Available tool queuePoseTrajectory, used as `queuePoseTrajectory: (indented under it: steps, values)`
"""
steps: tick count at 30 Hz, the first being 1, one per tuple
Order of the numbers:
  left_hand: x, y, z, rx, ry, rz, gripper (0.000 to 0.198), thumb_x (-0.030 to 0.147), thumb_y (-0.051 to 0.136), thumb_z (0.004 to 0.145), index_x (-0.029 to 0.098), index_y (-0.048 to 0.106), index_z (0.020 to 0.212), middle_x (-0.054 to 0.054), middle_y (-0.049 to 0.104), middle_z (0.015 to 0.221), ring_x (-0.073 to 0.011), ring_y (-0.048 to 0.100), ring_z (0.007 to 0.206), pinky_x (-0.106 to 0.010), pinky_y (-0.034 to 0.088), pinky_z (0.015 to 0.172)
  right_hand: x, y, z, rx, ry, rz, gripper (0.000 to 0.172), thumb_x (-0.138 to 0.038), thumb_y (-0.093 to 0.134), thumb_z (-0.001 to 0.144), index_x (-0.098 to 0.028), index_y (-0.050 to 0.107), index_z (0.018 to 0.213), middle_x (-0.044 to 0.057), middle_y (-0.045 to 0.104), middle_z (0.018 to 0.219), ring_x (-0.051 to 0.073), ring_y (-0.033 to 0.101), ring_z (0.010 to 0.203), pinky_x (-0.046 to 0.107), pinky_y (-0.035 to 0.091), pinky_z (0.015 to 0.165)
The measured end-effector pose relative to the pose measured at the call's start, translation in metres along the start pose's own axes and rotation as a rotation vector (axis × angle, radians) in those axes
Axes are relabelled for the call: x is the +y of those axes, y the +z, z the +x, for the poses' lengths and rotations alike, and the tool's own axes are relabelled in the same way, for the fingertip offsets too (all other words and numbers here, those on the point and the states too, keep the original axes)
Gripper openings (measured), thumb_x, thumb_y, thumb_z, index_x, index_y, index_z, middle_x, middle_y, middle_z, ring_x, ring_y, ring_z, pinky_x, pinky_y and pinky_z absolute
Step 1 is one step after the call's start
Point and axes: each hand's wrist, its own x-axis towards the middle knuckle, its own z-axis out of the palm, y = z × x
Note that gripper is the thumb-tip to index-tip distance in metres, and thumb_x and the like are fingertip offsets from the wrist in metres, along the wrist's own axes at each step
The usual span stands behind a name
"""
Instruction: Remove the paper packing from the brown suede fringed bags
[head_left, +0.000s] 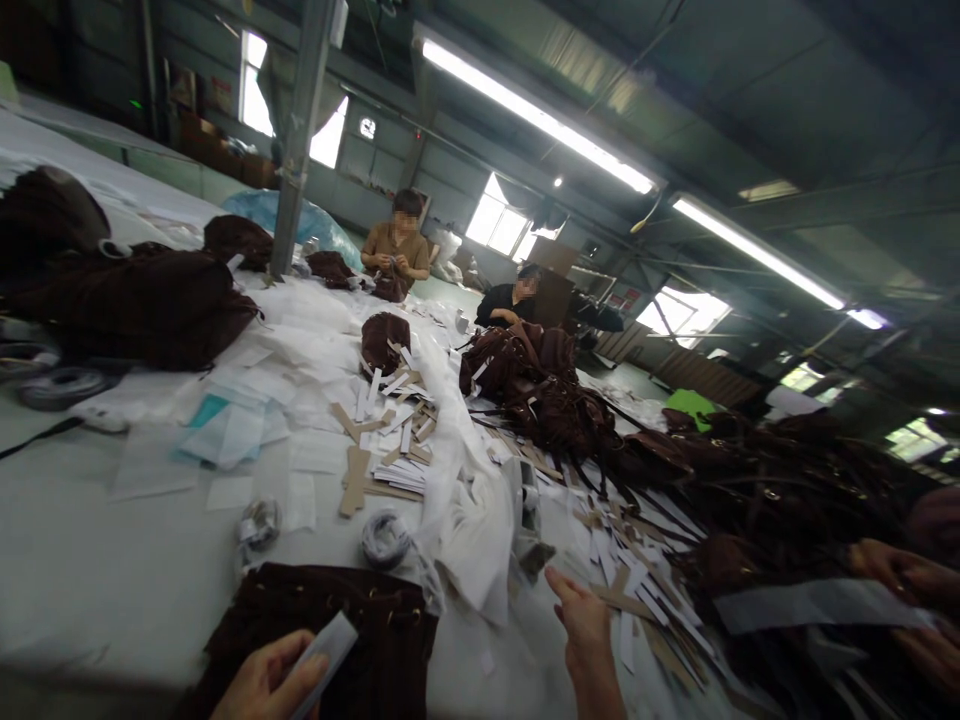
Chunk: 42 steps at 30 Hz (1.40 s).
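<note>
My left hand point(274, 675) is closed on a pale, translucent strip point(330, 655), held over a dark brown bag point(337, 610) with gold eyelets that lies flat at the table's front. My right hand point(581, 610) is held out over the table to the right of the bag, its index finger extended and nothing seen in it. Just beyond its fingertips sits a grey tape dispenser point(527, 510). Two rolls of clear tape, one point(385, 538) behind the bag and another point(260, 523) further left, rest on the tabletop.
Card strips point(405, 470) and white tissue point(472, 540) cover mid-table. Brown bags are heaped at left point(135, 305) and right point(540, 380). Another person's hands point(900, 575) hold a pale strip at far right. Two people point(397, 245) point(510, 300) work across the table. A metal post point(296, 140) stands behind.
</note>
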Motion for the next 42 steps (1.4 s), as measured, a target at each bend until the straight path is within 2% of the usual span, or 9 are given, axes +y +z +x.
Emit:
queuePoseTrajectory:
  steps: [4, 9, 13, 16, 20, 25, 30, 35, 42]
  values:
    - [0.005, 0.0, -0.001, -0.005, -0.013, -0.026, 0.056, 0.073, 0.056, 0.067, 0.017, 0.054, 0.066, 0.003, 0.054, 0.045, -0.0085, 0.046, 0.034, -0.017, 0.032, 0.033, 0.005, 0.009, -0.005, 0.025, -0.054, -0.14, 0.033, -0.049, 0.063, 0.055, -0.017, 0.069, 0.057, 0.008, 0.067, 0.054, 0.023, 0.06, 0.057, 0.032, 0.044, 0.053]
    - [0.004, 0.0, -0.001, -0.009, -0.025, -0.067, 0.054, 0.071, 0.058, 0.067, 0.017, 0.054, 0.068, 0.003, 0.056, 0.045, -0.0085, 0.047, 0.031, -0.016, 0.027, 0.031, -0.006, 0.004, -0.003, 0.105, -0.154, -0.314, 0.021, -0.041, 0.058, 0.055, -0.023, 0.061, 0.045, 0.009, 0.064, 0.052, 0.032, 0.06, 0.069, 0.039, 0.041, 0.067]
    - [0.012, 0.001, -0.005, 0.0, -0.027, -0.062, 0.051, 0.068, 0.057, 0.07, 0.017, 0.054, 0.071, 0.003, 0.056, 0.048, -0.0081, 0.045, 0.032, -0.016, 0.027, 0.03, -0.013, -0.004, -0.026, 0.095, -0.174, -0.354, 0.025, -0.045, 0.055, 0.058, -0.022, 0.063, 0.055, 0.01, 0.066, 0.059, 0.032, 0.06, 0.071, 0.041, 0.042, 0.07]
    - [0.024, 0.0, -0.009, -0.012, -0.003, -0.029, 0.048, 0.065, 0.055, 0.073, 0.017, 0.054, 0.074, 0.002, 0.058, 0.052, -0.0087, 0.047, 0.035, -0.016, 0.029, 0.03, -0.017, 0.01, -0.071, -0.091, -0.204, -0.264, 0.038, -0.056, 0.058, 0.062, -0.02, 0.067, 0.07, 0.005, 0.066, 0.063, 0.023, 0.059, 0.062, 0.033, 0.044, 0.062]
    - [0.036, 0.003, -0.015, 0.009, 0.028, 0.032, 0.044, 0.061, 0.053, 0.076, 0.017, 0.053, 0.073, 0.002, 0.056, 0.053, -0.0096, 0.047, 0.036, -0.018, 0.03, 0.032, -0.027, 0.05, -0.156, -0.611, -0.191, 0.024, 0.043, -0.061, 0.063, 0.067, -0.019, 0.062, 0.065, -0.004, 0.05, 0.05, 0.011, 0.043, 0.046, 0.023, 0.036, 0.045]
    - [0.037, 0.01, -0.025, 0.111, 0.17, 0.118, 0.038, 0.052, 0.053, 0.082, 0.016, 0.058, 0.074, 0.004, 0.05, 0.054, -0.0106, 0.047, 0.045, -0.02, 0.035, 0.043, -0.036, 0.1, -0.221, -0.789, -0.191, 0.046, 0.04, -0.054, 0.061, 0.075, -0.017, 0.059, 0.062, -0.004, 0.05, 0.053, 0.01, 0.041, 0.05, 0.021, 0.035, 0.047]
    - [0.032, 0.011, -0.03, 0.154, 0.32, 0.253, 0.026, 0.04, 0.052, 0.086, 0.018, 0.062, 0.076, -0.001, 0.06, 0.065, -0.0156, 0.056, 0.061, -0.022, 0.041, 0.06, -0.037, 0.12, -0.227, -0.643, -0.198, -0.169, 0.041, -0.05, 0.062, 0.072, -0.018, 0.052, 0.048, -0.003, 0.046, 0.049, 0.012, 0.043, 0.054, 0.024, 0.034, 0.052]
    - [0.037, 0.007, -0.034, 0.159, 0.37, 0.292, 0.021, 0.038, 0.057, 0.083, 0.021, 0.064, 0.074, -0.004, 0.064, 0.069, -0.0185, 0.06, 0.067, -0.023, 0.042, 0.067, -0.032, 0.12, -0.227, -0.672, -0.141, -0.243, 0.05, -0.057, 0.056, 0.072, -0.021, 0.039, 0.041, -0.005, 0.031, 0.043, 0.009, 0.033, 0.045, 0.025, 0.023, 0.043]
    - [0.057, 0.002, -0.037, 0.008, 0.092, -0.052, 0.04, 0.056, 0.057, 0.079, 0.016, 0.057, 0.072, 0.002, 0.055, 0.054, -0.0088, 0.044, 0.04, -0.018, 0.03, 0.036, -0.033, 0.121, -0.236, -0.76, -0.005, -0.073, 0.059, -0.074, 0.053, 0.069, -0.018, 0.052, 0.049, -0.003, 0.046, 0.036, 0.007, 0.037, 0.029, 0.021, 0.023, 0.03]
